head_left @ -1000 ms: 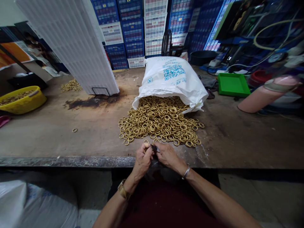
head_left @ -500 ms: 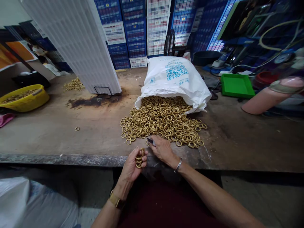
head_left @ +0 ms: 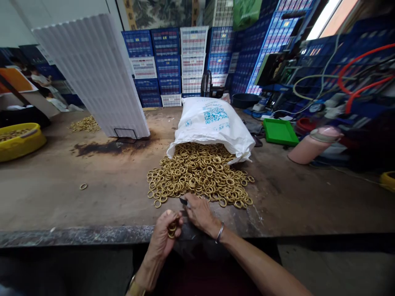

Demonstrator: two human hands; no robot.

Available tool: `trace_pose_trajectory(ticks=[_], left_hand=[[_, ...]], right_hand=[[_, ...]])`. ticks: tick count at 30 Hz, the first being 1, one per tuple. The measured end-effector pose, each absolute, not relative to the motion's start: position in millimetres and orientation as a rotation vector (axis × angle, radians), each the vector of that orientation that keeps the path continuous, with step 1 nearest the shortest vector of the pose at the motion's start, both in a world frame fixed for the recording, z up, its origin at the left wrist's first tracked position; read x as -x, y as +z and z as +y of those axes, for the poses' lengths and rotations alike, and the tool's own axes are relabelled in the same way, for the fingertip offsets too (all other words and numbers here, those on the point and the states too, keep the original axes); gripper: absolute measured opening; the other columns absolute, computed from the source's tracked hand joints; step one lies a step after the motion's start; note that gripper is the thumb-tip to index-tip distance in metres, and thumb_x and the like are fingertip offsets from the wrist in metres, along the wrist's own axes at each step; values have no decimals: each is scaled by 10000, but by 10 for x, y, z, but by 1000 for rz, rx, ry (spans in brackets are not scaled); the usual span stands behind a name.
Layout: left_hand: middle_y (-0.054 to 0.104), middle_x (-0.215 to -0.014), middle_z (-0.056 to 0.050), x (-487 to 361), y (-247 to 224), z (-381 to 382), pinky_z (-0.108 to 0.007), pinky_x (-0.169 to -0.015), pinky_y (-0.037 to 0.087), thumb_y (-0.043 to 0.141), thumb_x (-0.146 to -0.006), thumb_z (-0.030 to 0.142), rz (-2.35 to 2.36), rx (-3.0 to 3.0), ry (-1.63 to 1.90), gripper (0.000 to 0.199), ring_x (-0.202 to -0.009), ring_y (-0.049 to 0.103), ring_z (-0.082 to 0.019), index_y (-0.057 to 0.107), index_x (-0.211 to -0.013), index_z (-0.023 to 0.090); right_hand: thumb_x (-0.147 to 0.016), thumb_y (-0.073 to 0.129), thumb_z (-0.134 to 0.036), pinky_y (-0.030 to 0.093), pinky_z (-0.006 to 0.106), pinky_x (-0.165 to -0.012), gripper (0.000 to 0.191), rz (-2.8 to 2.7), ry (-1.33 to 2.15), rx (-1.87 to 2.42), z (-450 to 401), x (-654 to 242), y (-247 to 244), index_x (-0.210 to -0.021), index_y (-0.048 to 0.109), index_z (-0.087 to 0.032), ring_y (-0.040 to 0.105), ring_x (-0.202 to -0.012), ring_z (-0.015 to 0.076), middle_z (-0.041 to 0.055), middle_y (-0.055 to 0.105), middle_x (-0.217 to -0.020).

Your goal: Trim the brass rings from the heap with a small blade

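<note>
Several gold-coloured metal rings (head_left: 172,231) are bunched in my left hand (head_left: 163,234), whose fingers are curled around them just over the table's front edge. Close beside it, my right hand (head_left: 200,213) is closed on what looks like a small knife with a dark blade (head_left: 183,201), its tip pointing left toward the left hand. My right fingers are at the near edge of a heap of gold rings (head_left: 197,176). The heap spills from the mouth of a white woven sack (head_left: 185,137) lying on the table. One single ring (head_left: 83,186) lies apart to the left.
A white corrugated panel (head_left: 98,78) stands on the table (head_left: 117,201), with a small ring pile (head_left: 84,124) behind it. At far left is a yellow basin (head_left: 23,148). To the right are a green tray (head_left: 280,132) and a pink bottle (head_left: 311,148). Stacked crates (head_left: 168,61) line the back.
The camera view has tilted up and shifted right, so the scene sits lower and further left. My left fingers have closed more over the rings; the right hand keeps hold of the knife.
</note>
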State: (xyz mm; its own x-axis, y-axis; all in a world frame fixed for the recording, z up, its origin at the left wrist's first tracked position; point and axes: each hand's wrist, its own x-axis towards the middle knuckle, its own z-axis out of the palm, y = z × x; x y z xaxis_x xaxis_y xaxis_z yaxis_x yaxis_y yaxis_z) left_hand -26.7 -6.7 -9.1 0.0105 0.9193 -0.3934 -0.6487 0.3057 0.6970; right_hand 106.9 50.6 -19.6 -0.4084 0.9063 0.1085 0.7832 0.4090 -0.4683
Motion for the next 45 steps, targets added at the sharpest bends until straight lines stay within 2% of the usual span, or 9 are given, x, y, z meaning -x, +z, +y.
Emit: trace_pose_trajectory(ticks=[3, 7, 16, 21, 25, 29, 35, 40, 45], left_hand=[[541, -637, 11, 247, -83, -43, -141, -361, 255, 675, -608, 285, 984, -453, 1244, 287, -494, 466, -56, 422, -590, 151], [490, -592, 49, 196, -71, -28, -135, -354, 260, 644, -636, 322, 1017, -517, 1219, 302, -436, 435, -44, 379, -640, 175], [468, -526, 66, 58, -17, -12, -151, -355, 292, 607, -665, 439, 1062, -670, 1079, 407, -388, 436, -66, 464, -952, 189], [450, -501, 58, -11, -64, -21, -154, -360, 287, 553, -695, 503, 1136, -804, 1033, 350, -373, 402, -51, 490, -765, 166], [433, -452, 65, -49, -82, -29, -165, -387, 313, 519, -729, 481, 1268, -953, 1078, 310, -372, 379, -60, 493, -745, 172], [431, -477, 57, -67, -83, -40, -178, -420, 315, 489, -767, 417, 1327, -1113, 1122, 249, -404, 377, -66, 513, -728, 172], [460, -547, 40, -74, -103, -45, -189, -477, 334, 482, -779, 363, 1368, -1256, 1202, 207, -472, 401, -73, 550, -747, 170], [463, -566, 40, -54, -83, -36, -167, -386, 320, 485, -765, 435, 1236, -1006, 1051, 272, -438, 423, -67, 524, -779, 166], [480, -589, 42, -28, -93, -41, -151, -375, 315, 519, -746, 444, 1084, -812, 1019, 288, -431, 440, -54, 512, -816, 164]], right_hand=[[-756, 428, -161, 357, 221, -648, 174, -2142, 712, 1311, 516, -1120, -180, -878, 547, -192, 522, -714, 127, 19, 597, -806], [-733, 444, -236, 335, 194, -520, 131, -1786, 1073, 1344, 497, -1183, -106, -745, 557, -171, 429, -534, 93, -27, 507, -595], [-672, 508, -300, 330, 195, -493, 134, -1571, 1207, 1346, 414, -1338, -107, -689, 527, -168, 376, -513, 81, -41, 460, -578], [-688, 509, -288, 335, 194, -517, 116, -1629, 1172, 1273, 407, -1339, -88, -675, 519, -173, 382, -542, 83, -40, 450, -588], [-682, 518, -305, 317, 187, -483, 133, -1591, 1215, 1302, 415, -1331, -99, -663, 503, -174, 365, -509, 74, -54, 423, -550], [-715, 483, -375, 265, 175, -385, 196, -1474, 1451, 1373, 378, -1329, -74, -692, 477, -181, 322, -396, 55, -81, 385, -472], [-702, 494, -463, 190, 147, -284, 284, -1258, 1797, 1334, 367, -1346, -75, -754, 429, -192, 298, -314, 29, -79, 463, -529], [-696, 510, -442, 202, 151, -282, 267, -1248, 1715, 1313, 396, -1342, -137, -751, 449, -188, 294, -317, 30, -81, 448, -525], [-679, 537, -335, 266, 159, -371, 171, -1441, 1455, 1329, 398, -1319, -117, -678, 517, -166, 332, -404, 42, -67, 424, -493]])
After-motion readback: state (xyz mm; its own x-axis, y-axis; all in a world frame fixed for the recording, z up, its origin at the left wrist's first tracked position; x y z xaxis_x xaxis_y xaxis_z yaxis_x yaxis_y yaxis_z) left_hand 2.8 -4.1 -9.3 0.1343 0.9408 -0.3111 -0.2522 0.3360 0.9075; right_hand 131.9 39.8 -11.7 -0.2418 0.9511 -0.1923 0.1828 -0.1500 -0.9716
